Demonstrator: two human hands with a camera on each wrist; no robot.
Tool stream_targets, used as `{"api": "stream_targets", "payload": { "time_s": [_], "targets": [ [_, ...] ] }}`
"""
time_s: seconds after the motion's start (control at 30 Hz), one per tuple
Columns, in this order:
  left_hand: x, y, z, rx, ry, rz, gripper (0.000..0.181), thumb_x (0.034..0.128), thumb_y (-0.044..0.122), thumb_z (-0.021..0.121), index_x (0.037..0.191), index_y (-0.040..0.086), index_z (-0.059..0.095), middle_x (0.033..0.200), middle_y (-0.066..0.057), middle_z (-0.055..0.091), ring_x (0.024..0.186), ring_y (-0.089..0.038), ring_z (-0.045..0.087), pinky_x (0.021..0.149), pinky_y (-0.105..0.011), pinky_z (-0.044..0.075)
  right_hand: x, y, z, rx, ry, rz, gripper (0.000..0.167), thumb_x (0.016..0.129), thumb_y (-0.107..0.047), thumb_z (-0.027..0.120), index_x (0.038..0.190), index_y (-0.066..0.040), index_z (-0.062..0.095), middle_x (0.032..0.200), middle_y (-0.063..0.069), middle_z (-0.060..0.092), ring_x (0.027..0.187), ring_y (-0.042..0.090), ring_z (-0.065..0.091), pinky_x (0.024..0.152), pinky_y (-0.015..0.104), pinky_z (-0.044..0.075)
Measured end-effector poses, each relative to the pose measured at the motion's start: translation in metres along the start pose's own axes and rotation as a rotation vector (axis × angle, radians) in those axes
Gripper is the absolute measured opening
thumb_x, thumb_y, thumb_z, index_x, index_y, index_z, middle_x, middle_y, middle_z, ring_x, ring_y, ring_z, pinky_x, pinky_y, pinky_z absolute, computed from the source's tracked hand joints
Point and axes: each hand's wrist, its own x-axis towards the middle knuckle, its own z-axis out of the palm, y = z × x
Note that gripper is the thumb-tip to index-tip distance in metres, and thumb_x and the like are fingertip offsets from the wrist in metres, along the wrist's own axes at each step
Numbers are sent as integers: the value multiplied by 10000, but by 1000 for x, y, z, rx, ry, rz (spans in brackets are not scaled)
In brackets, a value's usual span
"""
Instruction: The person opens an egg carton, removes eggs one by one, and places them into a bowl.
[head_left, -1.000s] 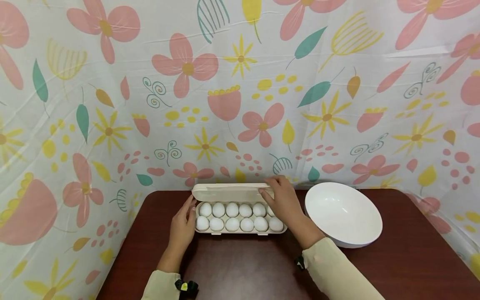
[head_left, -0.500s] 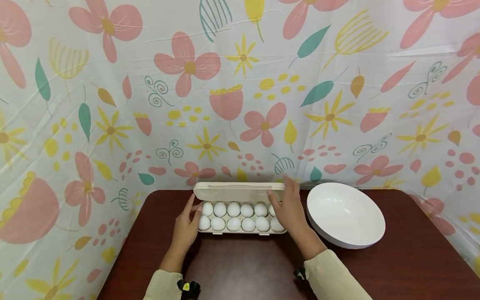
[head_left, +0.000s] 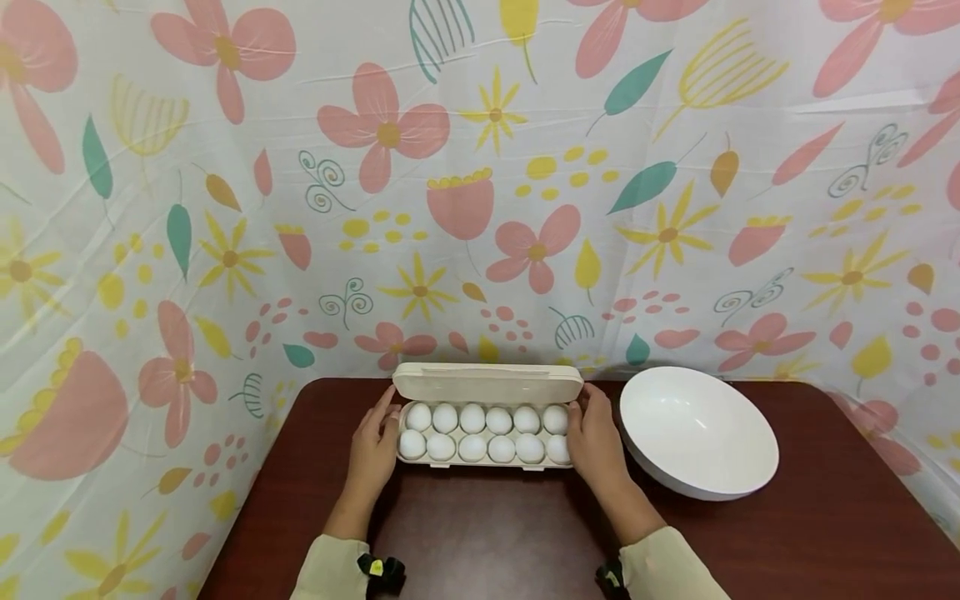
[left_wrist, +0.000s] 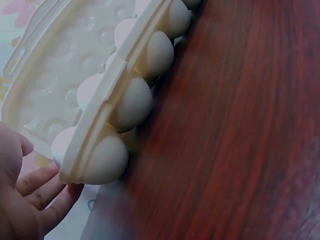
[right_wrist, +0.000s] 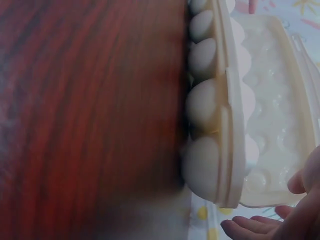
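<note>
A cream plastic egg carton (head_left: 487, 464) lies lengthwise on the table, its lid (head_left: 487, 387) raised at the back. Two rows of white eggs (head_left: 472, 448) fill it. At the carton's left end is my left hand (head_left: 373, 450); in the left wrist view its fingers (left_wrist: 55, 207) are extended, with a fingertip touching the end of the tray. My right hand (head_left: 597, 437) is at the opposite end, beside the tray and lid. The right wrist view shows its fingers (right_wrist: 250, 225) fairly straight near the carton's end. Whether they touch it I cannot tell.
A large white bowl (head_left: 697, 429) stands on the dark red-brown table (head_left: 495, 533), just right of my right hand. Behind the table hangs a flower-patterned cloth (head_left: 465, 275), close to the carton's lid.
My right hand has come off the lid's right corner and moved down to the carton's right end. The lid stays raised. The left hand stays at the left end.
</note>
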Motion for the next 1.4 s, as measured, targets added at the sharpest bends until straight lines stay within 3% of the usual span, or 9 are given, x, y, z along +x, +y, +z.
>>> {"api": "stream_targets", "payload": {
  "time_s": [0.23,0.4,0.63,0.73,0.83,0.93,1.1,1.23,1.4],
  "targets": [
    [0,-1,2,-30,-22,-20,482,1073,226,480,1515,412,433,1334,-94,631,1229,-250,580,988,-469,455,-9,5,3,74,-31,16,523,1070,-147,403,1542,54,299,1499,282,450,1361,404,492,1104,564,400],
    [2,-3,3,-39,-93,-55,567,1064,164,448,1561,413,337,1475,-96,534,1325,-280,525,1069,-539,411,-11,5,4,79,-41,16,530,1078,-166,396,1557,25,276,1504,258,457,1318,388,533,1079,561,416],
    [6,-8,4,-73,-181,-106,628,1056,212,454,1558,513,227,1537,-55,501,1468,-327,364,1160,-653,264,-8,5,3,21,-94,29,589,1073,-196,421,1599,-38,207,1570,227,408,1422,412,427,1139,586,348],
    [8,-9,4,-112,-194,-106,625,1060,214,462,1571,487,227,1502,-70,534,1449,-324,397,1147,-617,303,-7,6,4,-14,-112,29,627,1067,-200,433,1614,-43,170,1544,242,447,1423,415,429,1143,588,343],
    [11,-9,5,-170,-209,-111,617,1069,204,445,1594,434,216,1475,-107,528,1328,-310,513,1070,-510,401,-6,7,4,-37,-114,9,658,1056,-188,459,1617,-28,154,1504,265,487,1402,415,462,1138,581,355],
    [13,-10,7,-229,-227,-125,599,1084,221,422,1603,415,195,1451,-138,488,1246,-303,541,1010,-423,415,-5,8,5,-52,-114,-20,684,1044,-178,484,1614,-6,147,1468,294,511,1371,429,494,1116,589,376],
    [17,-12,10,-300,-227,-162,545,1097,315,387,1595,435,200,1436,-149,413,1304,-314,427,1085,-490,318,-1,9,5,-65,-119,-32,690,1030,-161,492,1608,10,157,1425,314,537,1329,455,513,1091,603,393],
    [19,-15,13,-362,-234,-138,536,1111,346,336,1620,378,173,1509,-165,408,1431,-328,335,1188,-580,198,2,10,6,-81,-114,-26,681,1000,-117,490,1597,21,193,1361,308,572,1280,458,535,1060,606,409],
    [20,-20,17,-419,-266,-130,537,1118,312,295,1626,383,135,1616,-93,376,1537,-300,220,1243,-579,103,3,11,5,-90,-135,-9,699,972,-64,461,1606,10,175,1330,288,572,1268,442,531,1045,596,414]
  ]
}}
